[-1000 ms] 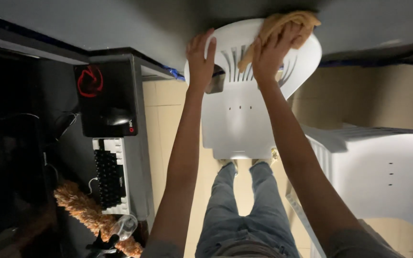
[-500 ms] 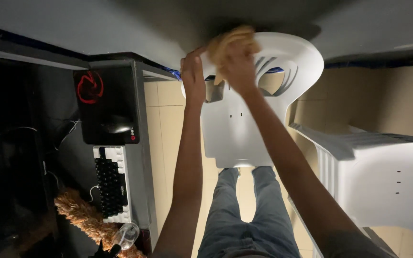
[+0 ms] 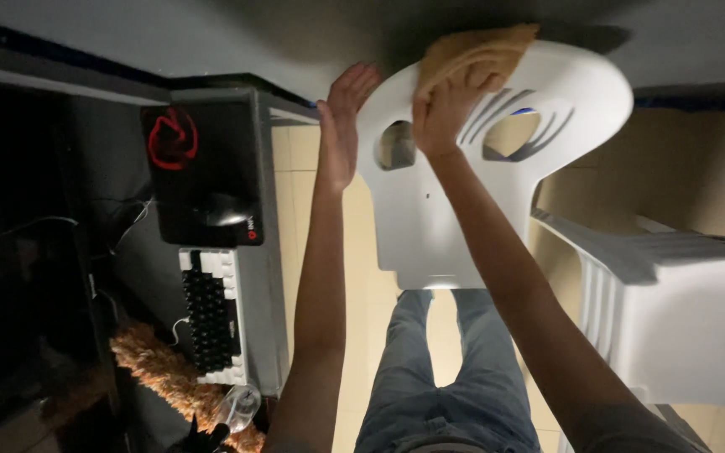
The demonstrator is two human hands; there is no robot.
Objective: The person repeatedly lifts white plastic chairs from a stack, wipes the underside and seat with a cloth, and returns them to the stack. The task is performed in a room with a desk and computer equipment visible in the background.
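A white plastic chair (image 3: 430, 226) stands in front of me, its slotted backrest toward the wall. My right hand (image 3: 445, 109) presses a tan cloth (image 3: 473, 52) against the top rim of the backrest, fingers closed over the cloth. My left hand (image 3: 341, 126) lies flat, fingers together and straight, against the left edge of the backrest beside an oval cut-out (image 3: 396, 144). My legs in blue jeans (image 3: 430, 394) show below the seat.
A second white plastic chair (image 3: 690, 319) stands close on the right. On the left a dark desk (image 3: 263, 277) carries a black mouse pad with a red mark (image 3: 203, 168), a mouse (image 3: 226, 210) and a black-and-white keyboard (image 3: 211, 315). A fluffy brown thing (image 3: 169, 382) lies by the desk.
My right hand has slid the cloth leftward along the top of the backrest. My left hand has stayed on the chair's left edge.
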